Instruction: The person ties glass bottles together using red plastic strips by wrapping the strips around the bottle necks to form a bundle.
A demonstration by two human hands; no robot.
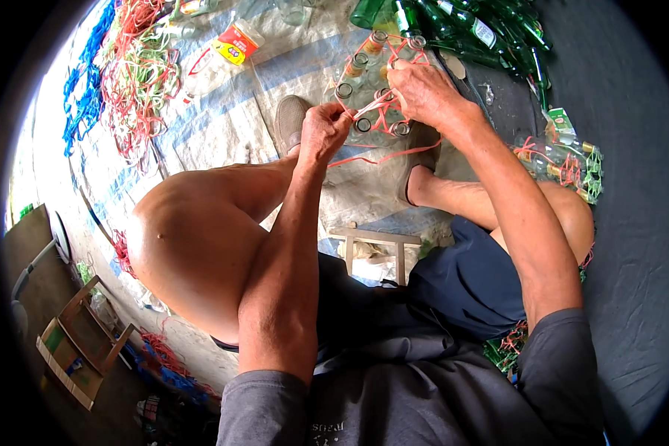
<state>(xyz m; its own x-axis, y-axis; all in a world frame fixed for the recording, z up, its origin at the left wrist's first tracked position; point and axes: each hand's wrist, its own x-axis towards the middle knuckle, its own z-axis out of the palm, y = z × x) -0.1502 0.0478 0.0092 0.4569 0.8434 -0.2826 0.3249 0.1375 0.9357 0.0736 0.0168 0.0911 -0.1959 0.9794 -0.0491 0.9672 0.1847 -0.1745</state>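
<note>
A bundle of several clear glass bottles (pixel 362 83) stands upright between my feet, mouths up, with pink plastic strapping (pixel 383 103) strung around and between the necks. My left hand (pixel 328 129) pinches a strand of it at the bundle's lower left corner. At the right side, my right hand (pixel 418 92) grips the strapping close to the necks, its fingertips partly hidden. Strands stretch between the two hands over the bottle mouths. A loose pink strand (pixel 379 160) trails below the bundle towards my right shoe.
Green glass bottles (pixel 479 39) lie piled at the upper right. Netted clear bottles (pixel 557 161) lie beside my right knee. Tangled red and green strapping (pixel 139 83), blue strapping (pixel 83 83) and a plastic jar (pixel 237 42) are at the upper left. A wooden frame (pixel 374 236) stands between my legs.
</note>
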